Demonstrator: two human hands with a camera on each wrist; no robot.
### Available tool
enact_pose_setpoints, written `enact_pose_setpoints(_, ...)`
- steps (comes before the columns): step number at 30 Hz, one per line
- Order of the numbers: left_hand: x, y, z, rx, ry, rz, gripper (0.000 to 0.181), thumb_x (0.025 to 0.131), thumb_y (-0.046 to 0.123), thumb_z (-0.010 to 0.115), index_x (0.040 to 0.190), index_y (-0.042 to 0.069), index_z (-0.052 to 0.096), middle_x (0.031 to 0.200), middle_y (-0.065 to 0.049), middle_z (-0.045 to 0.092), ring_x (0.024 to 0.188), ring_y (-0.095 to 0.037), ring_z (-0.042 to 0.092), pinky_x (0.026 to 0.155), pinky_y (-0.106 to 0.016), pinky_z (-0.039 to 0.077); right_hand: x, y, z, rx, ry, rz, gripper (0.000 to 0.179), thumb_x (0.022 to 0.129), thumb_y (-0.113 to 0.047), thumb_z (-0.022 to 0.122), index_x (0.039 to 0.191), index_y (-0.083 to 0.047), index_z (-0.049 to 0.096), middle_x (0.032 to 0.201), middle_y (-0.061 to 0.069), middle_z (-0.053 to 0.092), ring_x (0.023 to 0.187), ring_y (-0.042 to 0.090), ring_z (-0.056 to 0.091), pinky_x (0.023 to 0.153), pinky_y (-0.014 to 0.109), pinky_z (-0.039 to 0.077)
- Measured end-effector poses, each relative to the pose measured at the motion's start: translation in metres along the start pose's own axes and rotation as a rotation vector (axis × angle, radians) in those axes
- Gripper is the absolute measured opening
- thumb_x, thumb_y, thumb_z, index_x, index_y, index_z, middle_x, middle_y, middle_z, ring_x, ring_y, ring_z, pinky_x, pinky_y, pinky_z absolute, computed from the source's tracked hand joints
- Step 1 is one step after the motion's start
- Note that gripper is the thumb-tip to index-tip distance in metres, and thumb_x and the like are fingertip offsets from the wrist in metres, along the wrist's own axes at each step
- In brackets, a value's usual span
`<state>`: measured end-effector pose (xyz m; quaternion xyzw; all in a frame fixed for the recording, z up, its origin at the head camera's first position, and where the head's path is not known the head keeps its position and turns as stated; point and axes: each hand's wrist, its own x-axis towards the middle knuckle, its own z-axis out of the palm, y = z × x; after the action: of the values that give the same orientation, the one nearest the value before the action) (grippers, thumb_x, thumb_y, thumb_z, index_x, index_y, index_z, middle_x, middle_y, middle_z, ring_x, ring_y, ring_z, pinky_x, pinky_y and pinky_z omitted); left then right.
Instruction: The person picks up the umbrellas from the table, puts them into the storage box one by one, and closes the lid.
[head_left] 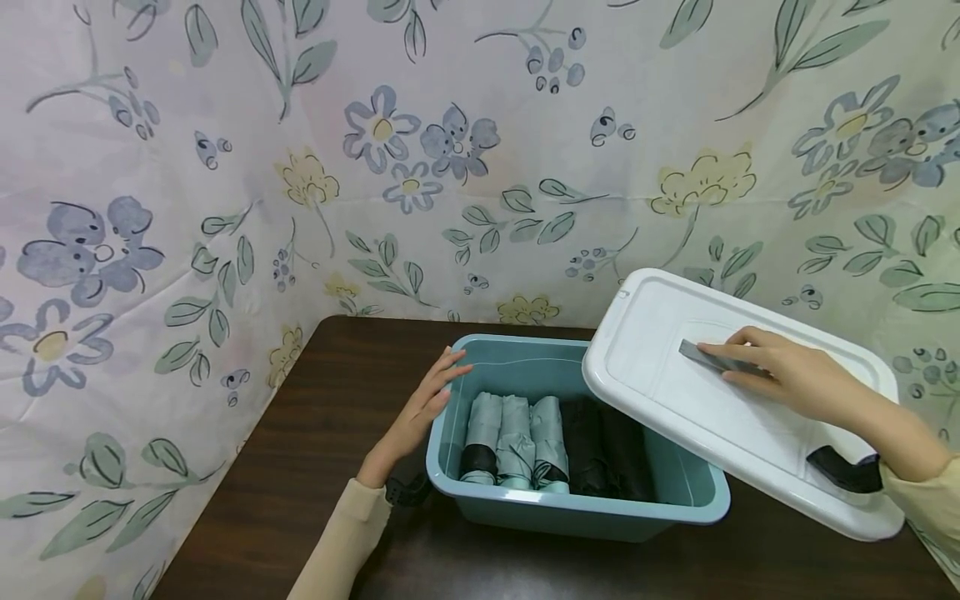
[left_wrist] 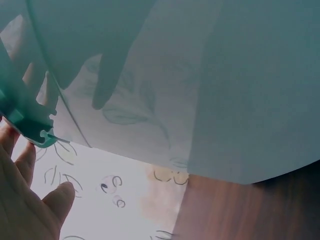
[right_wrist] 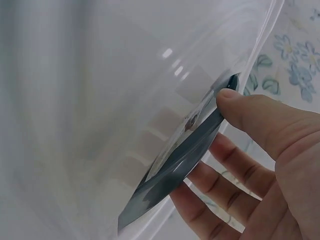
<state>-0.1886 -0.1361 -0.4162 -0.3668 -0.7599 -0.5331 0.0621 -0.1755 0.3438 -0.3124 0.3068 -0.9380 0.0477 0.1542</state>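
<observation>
A blue-green plastic storage bin stands on the dark table. Inside it, side by side, lie several rolled umbrellas: light grey-green ones on the left and black ones beside them. My left hand touches the bin's left rim, its fingers fairly straight. My right hand pinches the grey handle of the white lid between thumb and fingers. Tilted, the lid hangs over the bin's right end and covers part of its opening. In the left wrist view the bin's wall fills most of the picture.
The dark brown wooden tabletop reaches out left and in front of the bin. Behind and to the left hangs a flower-printed cloth. A black band is on the right wrist, another on the left.
</observation>
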Motion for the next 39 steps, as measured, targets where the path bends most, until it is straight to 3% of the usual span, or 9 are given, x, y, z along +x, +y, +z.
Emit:
enact_pose_setpoints(7,0.000,0.001,-0.001,-0.003,-0.006,-0.006,0.040,0.097,0.002,0.033,0.135,-0.003,0.042,0.149,-0.022,0.023,0.141,-0.038,0.000,0.106,-0.065,0.004,0.008,-0.012,-0.001,0.006,-0.037,-0.013,0.049,0.078,-0.014,0.074,0.124,-0.025,0.061,0.097,-0.011,0.057,0.074,0.000,0.046,0.058,0.021,0.037)
enact_pose_setpoints(15,-0.001,0.000,-0.002,-0.008,-0.002,0.002,0.040,0.096,-0.001,0.032,0.135,-0.004,0.041,0.149,-0.023,0.022,0.140,-0.042,0.000,0.106,-0.066,0.004,0.018,-0.026,0.000,0.019,-0.045,-0.081,0.052,0.077,-0.012,0.074,0.125,-0.025,0.060,0.098,-0.012,0.057,0.073,-0.002,0.046,0.059,0.020,0.037)
enact_pose_setpoints(32,0.000,-0.002,-0.003,-0.029,-0.016,0.006,0.040,0.099,0.005,0.032,0.136,-0.003,0.040,0.151,-0.021,0.019,0.142,-0.035,-0.002,0.107,-0.064,0.003,0.040,-0.054,0.005,0.054,-0.111,-0.146,0.048,0.079,-0.013,0.073,0.124,-0.028,0.061,0.098,-0.013,0.058,0.074,0.000,0.049,0.059,0.020,0.041)
enact_pose_setpoints(39,-0.001,-0.002,-0.002,-0.031,-0.022,-0.024,0.043,0.096,0.001,0.031,0.138,-0.001,0.040,0.153,-0.017,0.017,0.143,-0.027,-0.003,0.108,-0.063,0.002,0.047,-0.064,0.009,0.067,-0.163,-0.159,0.045,0.081,-0.015,0.071,0.123,-0.029,0.061,0.099,-0.012,0.058,0.077,0.001,0.051,0.060,0.020,0.042)
